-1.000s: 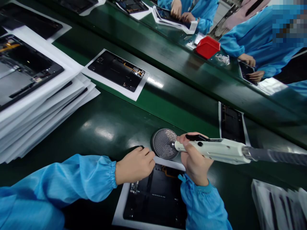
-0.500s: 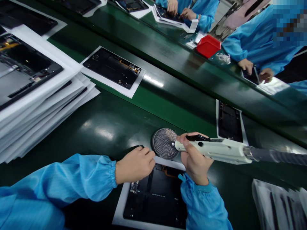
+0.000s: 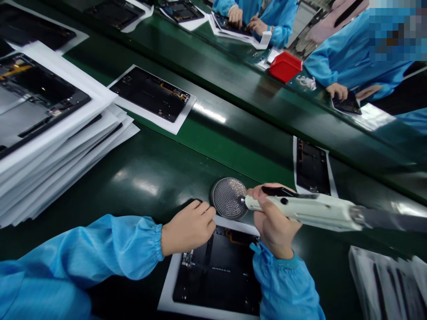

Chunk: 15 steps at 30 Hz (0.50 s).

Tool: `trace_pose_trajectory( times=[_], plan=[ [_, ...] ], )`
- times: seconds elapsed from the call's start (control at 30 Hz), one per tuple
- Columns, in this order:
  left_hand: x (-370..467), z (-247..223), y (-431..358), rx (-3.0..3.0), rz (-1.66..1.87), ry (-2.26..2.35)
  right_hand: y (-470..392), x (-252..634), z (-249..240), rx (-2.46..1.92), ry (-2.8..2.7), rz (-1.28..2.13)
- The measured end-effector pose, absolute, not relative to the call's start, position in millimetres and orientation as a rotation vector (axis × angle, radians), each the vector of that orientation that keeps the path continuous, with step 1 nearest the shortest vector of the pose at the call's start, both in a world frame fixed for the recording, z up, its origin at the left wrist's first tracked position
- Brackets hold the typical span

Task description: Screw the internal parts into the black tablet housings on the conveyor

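My right hand [image 3: 276,222] is wrapped round a pale electric screwdriver [image 3: 310,211], whose tip end points left at a round dish [image 3: 229,198] with a dimpled metallic surface. Just left of the dish is my left hand [image 3: 190,226], its fingers curled together; whatever they hold, if anything, is hidden. Below both hands a black tablet housing [image 3: 216,275] lies on a white sheet [image 3: 168,293], with an orange flex strip near its top edge. My right sleeve covers its right side.
A stack of white sheets with tablet parts [image 3: 66,151] rises at the left. Further housings on sheets [image 3: 150,95] [image 3: 313,166] lie on the green belt [image 3: 233,151]. More upright sheets [image 3: 387,284] stand at the lower right. Across the belt are two people and a red bin [image 3: 286,66].
The screwdriver and my right hand have shifted slightly right. The housings on the belt appear a little further left. Across the belt, a person's hand has moved on a device.
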State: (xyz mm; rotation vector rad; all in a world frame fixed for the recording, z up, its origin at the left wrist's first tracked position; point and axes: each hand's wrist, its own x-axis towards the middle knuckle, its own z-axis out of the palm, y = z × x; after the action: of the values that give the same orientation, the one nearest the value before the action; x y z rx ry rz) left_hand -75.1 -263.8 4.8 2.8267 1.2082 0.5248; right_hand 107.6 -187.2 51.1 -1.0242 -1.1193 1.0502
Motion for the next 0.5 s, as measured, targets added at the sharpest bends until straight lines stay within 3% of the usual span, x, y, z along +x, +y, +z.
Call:
trace_pose_trajectory(
  times=[0.23, 0.5],
  plan=[
    [-74.8, 7.0, -265.3, 2.872, 0.555, 1.225, -223.0, 126.9, 78.7, -0.857, -1.245, 1.052],
    [-47.6, -2.3, -262.5, 2.811, 0.506, 1.081, -253.6, 137.3, 54.6, -0.957, -1.316, 1.127]
  ],
)
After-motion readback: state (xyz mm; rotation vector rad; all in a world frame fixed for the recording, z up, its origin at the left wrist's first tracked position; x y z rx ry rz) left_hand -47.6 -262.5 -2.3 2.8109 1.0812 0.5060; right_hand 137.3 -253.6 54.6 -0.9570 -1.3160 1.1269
